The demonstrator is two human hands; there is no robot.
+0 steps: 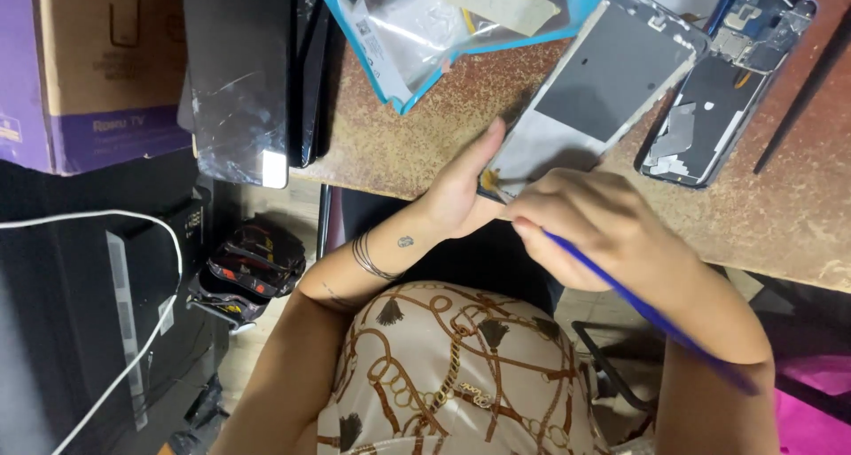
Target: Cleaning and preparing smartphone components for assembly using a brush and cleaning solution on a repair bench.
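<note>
**Risk of slip and frame damage during prying at the phone's lower corner**

A phone frame [596, 91] is lain face-up on the bench [425, 136], with its lower corner overhanging the bench edge toward the person. The lower edge is steadied by the left hand [461, 189], whose grip is closed on that corner, thumb extended up along the side. A blue pry tool [638, 309] is held in the right hand [589, 233]; the grip is clamped around the shaft like a pen, and the tip is directed at the same corner, where a small amber part is seen. Whether the tip is already seated in a seam cannot be told, since it is hidden by the fingers.

The following faults are judged possible:

- The tip may be driven out of the seam if force is applied at too steep an angle; the left thumb, lying just beside the working point, would then be struck.
- The frame may be bent or the panel cracked if leverage is applied at one corner only.
- The frame may be tipped off the bench, as part of it is unsupported.
- A second opened phone [722, 82], lying just beside the frame, and a blue-edged plastic bag [443, 29] near it may be knocked if the frame is pushed forward suddenly.
</note>
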